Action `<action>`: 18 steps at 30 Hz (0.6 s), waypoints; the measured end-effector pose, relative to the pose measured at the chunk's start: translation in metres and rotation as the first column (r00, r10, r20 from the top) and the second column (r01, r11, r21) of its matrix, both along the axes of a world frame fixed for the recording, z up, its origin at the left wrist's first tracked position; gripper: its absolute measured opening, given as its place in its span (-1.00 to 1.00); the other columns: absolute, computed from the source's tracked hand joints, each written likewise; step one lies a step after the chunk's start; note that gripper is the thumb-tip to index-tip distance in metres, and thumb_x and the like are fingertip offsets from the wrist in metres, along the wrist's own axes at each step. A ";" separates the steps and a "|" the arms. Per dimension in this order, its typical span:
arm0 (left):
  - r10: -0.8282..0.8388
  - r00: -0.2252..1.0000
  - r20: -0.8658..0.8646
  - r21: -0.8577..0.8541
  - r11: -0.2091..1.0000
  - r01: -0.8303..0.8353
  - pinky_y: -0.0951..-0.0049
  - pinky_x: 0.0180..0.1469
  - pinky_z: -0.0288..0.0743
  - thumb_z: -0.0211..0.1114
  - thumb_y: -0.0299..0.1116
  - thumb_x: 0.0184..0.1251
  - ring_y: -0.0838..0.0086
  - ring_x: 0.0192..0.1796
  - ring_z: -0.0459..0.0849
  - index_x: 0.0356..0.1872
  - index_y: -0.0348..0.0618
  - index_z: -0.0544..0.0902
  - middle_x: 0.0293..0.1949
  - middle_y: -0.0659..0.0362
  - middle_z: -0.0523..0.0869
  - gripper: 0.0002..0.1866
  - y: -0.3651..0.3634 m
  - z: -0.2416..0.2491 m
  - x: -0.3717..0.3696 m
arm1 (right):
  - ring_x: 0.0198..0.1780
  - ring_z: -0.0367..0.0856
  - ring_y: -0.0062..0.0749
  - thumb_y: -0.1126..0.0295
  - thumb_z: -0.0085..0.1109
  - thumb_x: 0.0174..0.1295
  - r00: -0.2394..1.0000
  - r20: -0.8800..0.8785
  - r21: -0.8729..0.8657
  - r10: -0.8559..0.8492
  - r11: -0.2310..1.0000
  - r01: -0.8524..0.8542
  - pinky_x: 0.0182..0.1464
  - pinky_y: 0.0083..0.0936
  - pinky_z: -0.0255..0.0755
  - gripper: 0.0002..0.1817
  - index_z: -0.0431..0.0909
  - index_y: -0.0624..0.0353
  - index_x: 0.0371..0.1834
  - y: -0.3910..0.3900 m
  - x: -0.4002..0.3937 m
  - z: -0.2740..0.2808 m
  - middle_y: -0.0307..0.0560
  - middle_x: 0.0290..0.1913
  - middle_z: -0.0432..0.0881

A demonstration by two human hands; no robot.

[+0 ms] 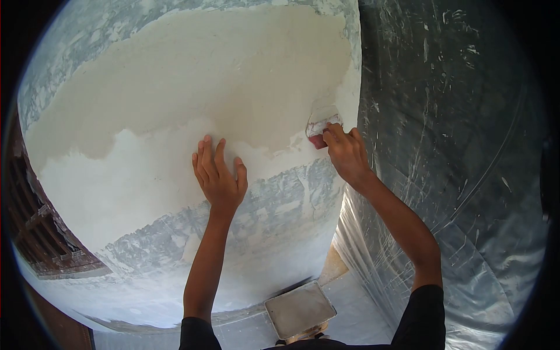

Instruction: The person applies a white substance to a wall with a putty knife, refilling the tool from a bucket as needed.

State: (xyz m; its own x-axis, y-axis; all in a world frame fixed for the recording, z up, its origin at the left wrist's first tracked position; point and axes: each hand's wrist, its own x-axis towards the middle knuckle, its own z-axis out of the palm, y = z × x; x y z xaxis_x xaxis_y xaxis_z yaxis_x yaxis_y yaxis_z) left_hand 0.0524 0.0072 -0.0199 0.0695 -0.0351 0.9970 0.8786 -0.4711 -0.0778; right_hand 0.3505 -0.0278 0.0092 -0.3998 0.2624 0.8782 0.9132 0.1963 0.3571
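beige filler [192, 76] is spread across the upper part of the wall [105, 192], and the scraper [318, 127] is set against it near the wall's right edge. the scraper is gripped by the right hand [346, 150], its fingers closed around the tool; its broad blade is laid to the surface, probably so that pressure can be passed evenly along the edge. nothing is grasped by the left hand [219, 172]: its fingers are extended and spread, and it appears to be rested on the wall just below the filler's lower edge, perhaps for balance; how much weight is borne there is not shown. the tray [273, 321] is placed low at the wall's foot, close to the body, presumably so that it can be easily reached. beside the wall, plastic sheeting [443, 128] is hung, seemingly as a guard against splashes, and pale streaks are seen on it.
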 end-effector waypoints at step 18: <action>0.019 0.999 -0.041 -0.015 1.000 -0.019 -0.06 0.54 0.04 0.20 -0.33 0.34 0.05 0.53 0.23 0.37 -0.32 0.39 0.45 -0.10 0.31 -0.42 -0.001 -0.002 -0.001 | -0.24 0.63 -0.37 0.55 0.39 0.14 0.940 -0.208 0.200 0.272 0.952 -0.231 -0.06 -0.37 0.34 -0.71 0.66 0.19 -0.05 -0.039 0.014 -0.024 -0.15 -0.10 0.74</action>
State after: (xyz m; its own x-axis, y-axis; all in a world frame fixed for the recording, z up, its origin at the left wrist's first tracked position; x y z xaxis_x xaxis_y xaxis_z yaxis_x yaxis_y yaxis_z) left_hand 0.0513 0.0060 -0.0217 0.1105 -0.0182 0.9937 0.8836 -0.4560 -0.1066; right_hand 0.3640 -0.0668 -0.0147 -0.2149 0.0183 0.9765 0.9027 0.3854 0.1915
